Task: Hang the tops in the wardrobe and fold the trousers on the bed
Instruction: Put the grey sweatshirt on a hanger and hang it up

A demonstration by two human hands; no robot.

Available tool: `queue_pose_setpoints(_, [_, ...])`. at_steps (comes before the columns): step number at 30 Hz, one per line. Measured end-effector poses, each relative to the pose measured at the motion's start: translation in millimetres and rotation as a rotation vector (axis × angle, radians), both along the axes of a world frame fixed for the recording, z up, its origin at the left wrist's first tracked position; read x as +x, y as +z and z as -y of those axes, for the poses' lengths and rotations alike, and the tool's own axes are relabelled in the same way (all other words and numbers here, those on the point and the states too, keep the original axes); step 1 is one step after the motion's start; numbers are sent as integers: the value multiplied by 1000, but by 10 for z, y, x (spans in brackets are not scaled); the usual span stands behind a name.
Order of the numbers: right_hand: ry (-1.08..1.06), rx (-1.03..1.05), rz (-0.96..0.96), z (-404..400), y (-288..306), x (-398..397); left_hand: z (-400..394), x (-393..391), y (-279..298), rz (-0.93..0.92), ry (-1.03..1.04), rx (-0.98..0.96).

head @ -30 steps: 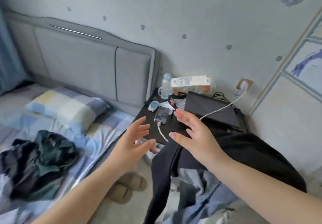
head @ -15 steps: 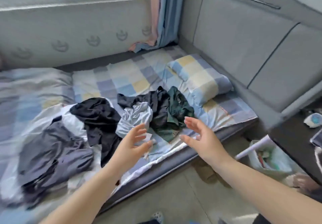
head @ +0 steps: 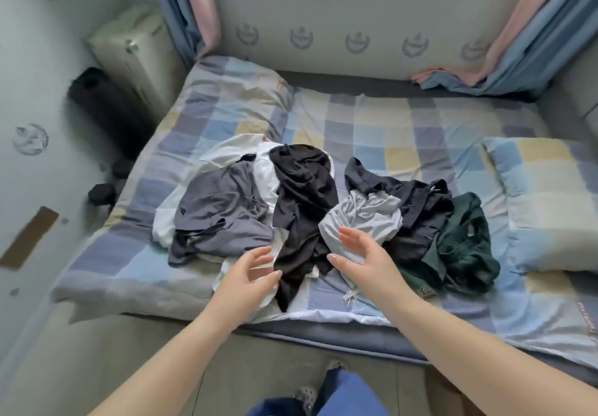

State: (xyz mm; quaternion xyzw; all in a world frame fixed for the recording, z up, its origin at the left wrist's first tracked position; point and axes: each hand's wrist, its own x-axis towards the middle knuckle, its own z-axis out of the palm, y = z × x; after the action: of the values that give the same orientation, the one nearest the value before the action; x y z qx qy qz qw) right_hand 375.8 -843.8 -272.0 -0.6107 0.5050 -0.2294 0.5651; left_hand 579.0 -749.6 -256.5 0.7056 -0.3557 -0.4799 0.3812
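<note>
A heap of clothes lies in the middle of the checked bed [head: 404, 130]. From left to right: a grey garment [head: 220, 211] over a white one [head: 233, 153], a black garment [head: 304, 195], a light grey garment [head: 365, 218], another black piece [head: 417, 208] and a dark green garment [head: 466, 247]. My left hand [head: 249, 273] hovers open at the near edge of the black garment. My right hand [head: 365, 257] is open over the light grey garment, palm facing left. Neither hand holds anything.
A checked pillow [head: 547, 198] lies at the right end of the bed and a folded quilt [head: 233, 91] at the far left. Curtains [head: 517, 43] hang along the far wall. A black bag [head: 106, 108] and a white case [head: 136, 56] stand left of the bed.
My view has swung left from the bedside table to face the bed squarely. Both open hands now reach over the clothes heap.
</note>
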Motion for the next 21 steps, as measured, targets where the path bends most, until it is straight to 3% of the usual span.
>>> queue_pose_setpoints(7, [227,12,-83,532,-179,429,205,277,-192,38,115,61])
queue_pose_setpoints(13, [356,21,-168,745,-463,1143,236,993,-487,70,166,127])
queue_pose_setpoints(21, [339,55,-402,1134,-1184,2181,734,2275,-1273,8,151,223])
